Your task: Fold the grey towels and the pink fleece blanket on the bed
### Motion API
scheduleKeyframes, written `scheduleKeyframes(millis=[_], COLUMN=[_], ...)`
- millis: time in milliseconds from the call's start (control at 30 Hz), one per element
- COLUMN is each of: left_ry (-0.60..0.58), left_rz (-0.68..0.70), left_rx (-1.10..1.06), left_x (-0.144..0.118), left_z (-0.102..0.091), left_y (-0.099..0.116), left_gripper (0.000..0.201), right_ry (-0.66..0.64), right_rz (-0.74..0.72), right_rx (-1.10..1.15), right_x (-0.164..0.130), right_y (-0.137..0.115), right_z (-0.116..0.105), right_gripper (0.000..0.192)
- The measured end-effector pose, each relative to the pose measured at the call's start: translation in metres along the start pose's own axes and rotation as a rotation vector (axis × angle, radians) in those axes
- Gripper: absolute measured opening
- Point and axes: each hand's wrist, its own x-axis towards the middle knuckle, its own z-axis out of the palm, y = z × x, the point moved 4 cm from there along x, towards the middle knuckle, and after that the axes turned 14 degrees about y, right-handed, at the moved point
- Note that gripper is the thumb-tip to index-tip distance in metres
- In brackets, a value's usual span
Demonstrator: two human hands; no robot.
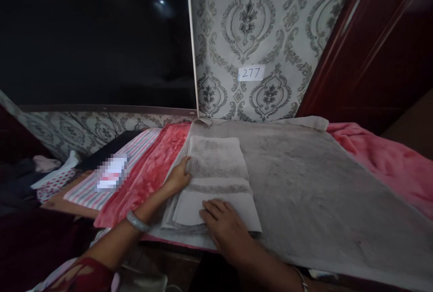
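Pressing flat in the head view: our left hand (pixel 177 177) and right hand (pixel 225 224), both open, rest on the folded grey towel (pixel 216 170) atop the grey blanket (pixel 304 183). We judge smoothing underway; next needs even pressure.

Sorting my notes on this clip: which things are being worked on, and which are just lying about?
In hand: folded towel, left hand at its edge, right hand flat on it; grey cloth beneath.
Lying about: pink blanket, striped cloth, label 277.
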Motion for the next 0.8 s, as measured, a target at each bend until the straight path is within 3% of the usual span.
scheduleKeyframes(millis=[200, 300, 400, 500, 633, 800], left_ry=[0.026, 0.019, 0.036, 0.066, 0.074, 0.089], left_rz=[-0.143, -0.148, -0.121, -0.058, 0.014, 0.048], left_rx=[-0.013, -0.098, -0.096, -0.061, 0.000, -0.028], left_x=[-0.004, -0.004, -0.006, -0.012, -0.019, -0.023], left_z=[-0.004, -0.004, -0.003, -0.002, -0.003, -0.006], left_y=[-0.004, -0.006, -0.009, -0.011, -0.010, -0.012], left_gripper=[0.064, 0.063, 0.063, 0.063, 0.062, 0.059], right_ry=[-0.053, -0.030, 0.102, 0.223, 0.245, 0.208], right_rz=[0.033, 0.084, 0.233, 0.416, 0.677, 0.753], right_rx=[0.061, 0.148, 0.223, 0.199, 0.229, 0.294], right_x=[0.003, 0.007, 0.020, 0.041, 0.071, 0.105], right_y=[-0.004, 0.007, 0.055, 0.131, 0.222, 0.275], right_z=[-0.005, -0.014, -0.029, -0.042, -0.042, -0.021], right_gripper=[0.020, 0.019, 0.025, 0.032, 0.049, 0.056])
